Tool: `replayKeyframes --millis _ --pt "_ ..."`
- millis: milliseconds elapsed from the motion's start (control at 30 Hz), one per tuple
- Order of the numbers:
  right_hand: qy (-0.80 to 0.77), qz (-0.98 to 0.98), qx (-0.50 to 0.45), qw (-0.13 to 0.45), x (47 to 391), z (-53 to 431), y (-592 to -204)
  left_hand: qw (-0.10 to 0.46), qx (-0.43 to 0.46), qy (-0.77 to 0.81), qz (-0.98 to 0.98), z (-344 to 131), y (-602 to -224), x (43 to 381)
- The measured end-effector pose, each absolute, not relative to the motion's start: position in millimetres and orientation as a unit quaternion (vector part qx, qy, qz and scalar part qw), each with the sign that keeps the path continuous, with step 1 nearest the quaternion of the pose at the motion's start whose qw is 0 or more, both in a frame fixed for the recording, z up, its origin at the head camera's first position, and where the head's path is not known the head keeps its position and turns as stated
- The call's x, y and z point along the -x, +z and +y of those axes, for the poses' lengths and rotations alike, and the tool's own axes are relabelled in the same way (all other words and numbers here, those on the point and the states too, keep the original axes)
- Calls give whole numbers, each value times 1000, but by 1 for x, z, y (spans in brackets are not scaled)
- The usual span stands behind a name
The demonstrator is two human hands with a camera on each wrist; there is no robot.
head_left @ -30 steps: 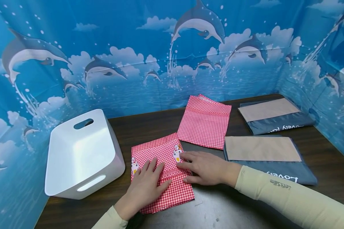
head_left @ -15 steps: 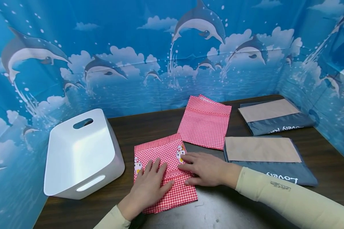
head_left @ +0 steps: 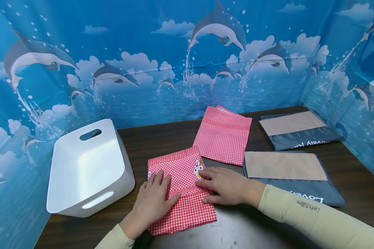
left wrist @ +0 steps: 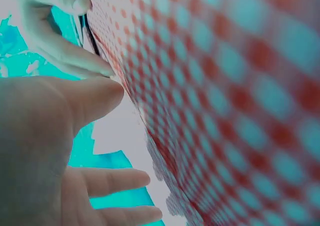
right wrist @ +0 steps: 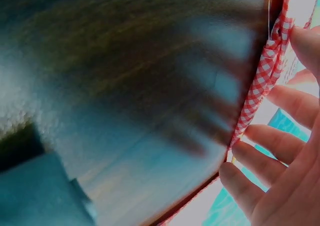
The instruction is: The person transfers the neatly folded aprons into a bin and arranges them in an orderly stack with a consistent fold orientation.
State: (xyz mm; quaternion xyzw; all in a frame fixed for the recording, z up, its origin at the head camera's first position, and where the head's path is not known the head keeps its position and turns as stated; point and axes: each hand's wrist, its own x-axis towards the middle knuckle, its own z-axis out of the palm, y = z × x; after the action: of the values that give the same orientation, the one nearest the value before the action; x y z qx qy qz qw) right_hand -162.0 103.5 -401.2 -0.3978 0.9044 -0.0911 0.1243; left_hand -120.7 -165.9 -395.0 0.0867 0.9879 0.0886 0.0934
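Note:
A folded red-and-white checked cloth bag (head_left: pixel 187 204) with rabbit prints lies flat at the front middle of the table. My left hand (head_left: pixel 152 197) rests on its left part, fingers spread and straight. On its right edge lies my right hand (head_left: pixel 225 186), with the fingers extended over the rabbit print. In the right wrist view the fingertips (right wrist: pixel 242 178) touch the bag's checked edge. The left wrist view has the checked fabric (left wrist: pixel 200 86) close up, beside the left thumb. A second folded checked bag (head_left: pixel 222 136) lies behind, its corner near the first one.
A white plastic bin (head_left: pixel 118 186) stands at the left, its inside visible. Two folded dark grey bags with beige panels lie at the right, one nearer (head_left: pixel 286 166) and one farther (head_left: pixel 294 124). A dolphin-print curtain (head_left: pixel 174 52) rises behind the brown table (head_left: pixel 137 145).
The front checked bag has shifted slightly to the right. My left hand first moved right with it, then slid back left across the fabric. My right hand stays at its right edge.

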Motion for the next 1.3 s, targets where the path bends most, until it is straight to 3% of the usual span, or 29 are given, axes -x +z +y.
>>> replayKeyframes --millis 400,767,1300 --pt "-99 920 378 36 165 108 -395 80 -45 115 989 -176 -394 128" --pt "-271 931 175 169 172 104 -387 91 -9 123 988 -176 -396 132" --pt "-306 922 159 179 174 99 -390 95 -14 138 986 -175 -397 130"
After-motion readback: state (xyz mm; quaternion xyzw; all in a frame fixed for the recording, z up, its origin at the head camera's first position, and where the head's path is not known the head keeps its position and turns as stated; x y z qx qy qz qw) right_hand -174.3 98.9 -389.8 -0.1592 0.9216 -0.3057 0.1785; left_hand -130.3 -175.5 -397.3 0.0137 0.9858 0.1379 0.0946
